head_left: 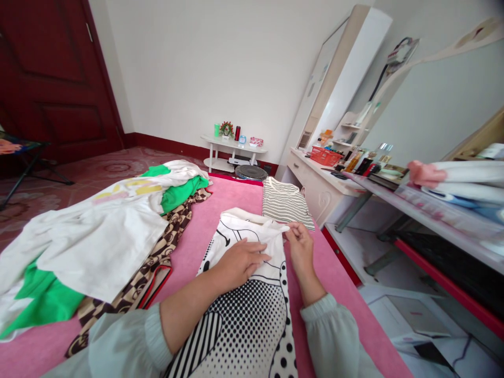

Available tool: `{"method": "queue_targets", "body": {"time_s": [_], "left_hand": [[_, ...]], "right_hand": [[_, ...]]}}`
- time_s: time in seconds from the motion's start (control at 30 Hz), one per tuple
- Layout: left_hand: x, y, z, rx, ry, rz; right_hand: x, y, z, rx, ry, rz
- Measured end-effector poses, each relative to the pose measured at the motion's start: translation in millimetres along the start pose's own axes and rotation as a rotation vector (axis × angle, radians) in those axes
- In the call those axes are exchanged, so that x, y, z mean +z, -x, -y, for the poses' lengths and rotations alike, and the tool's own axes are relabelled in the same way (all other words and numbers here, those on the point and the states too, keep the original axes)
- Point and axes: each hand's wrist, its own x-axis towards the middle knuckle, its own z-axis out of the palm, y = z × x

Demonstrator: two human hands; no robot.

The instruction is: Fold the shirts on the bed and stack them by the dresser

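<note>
A white garment with black dots and stripes (248, 310) lies on the pink cover in front of me, its sides folded into a long narrow shape. My left hand (243, 262) rests on its upper part with the fingers spread, palm down. At the garment's upper right corner, my right hand (301, 244) pinches the fabric between thumb and fingers. Just beyond that hand is a folded black-and-white striped shirt (285, 199). The lower end of the dotted garment runs out of view between my forearms.
White and green clothes (106, 241) are heaped at the left, over a brown checkered garment (173, 236). Pink cover (232, 194) shows between the piles. A white dressing table (315, 176) with a red basket (326, 156) stands at the right. A low white stand (232, 144) is by the wall.
</note>
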Motion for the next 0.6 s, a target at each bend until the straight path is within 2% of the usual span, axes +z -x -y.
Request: {"method": "queue_targets", "body": {"time_s": [0.13, 0.23, 0.3, 0.4, 0.47, 0.53, 0.6], "left_hand": [[-0.8, -0.4, -1.1, 0.024, -0.006, -0.002], [-1.0, -0.7, -2.1, 0.062, 0.005, -0.028], [-1.3, -0.8, -2.7, 0.035, 0.026, -0.07], [-2.4, -1.0, -3.4, -0.119, 0.058, -0.194], [-3.8, -1.2, -4.1, -0.215, 0.073, -0.303], [-5.6, -1.3, -5.4, -0.261, 0.065, -0.374], [-7.5, -1.3, -7.3, -0.281, 0.033, -0.391]], "right_hand": [[-4.2, -3.9, -0.3, 0.223, -0.216, 0.1], [-6.0, -6.0, 6.2, 0.304, -0.203, 0.22], [-3.9, -6.0, 12.4, 0.249, -0.104, 0.259], [5.3, -2.2, 20.6, 0.04, 0.13, 0.327], [13.8, 2.8, 24.3, -0.051, 0.271, 0.394], [21.5, 8.6, 26.7, -0.059, 0.32, 0.467], [26.3, 13.0, 27.8, -0.025, 0.276, 0.537]]}}
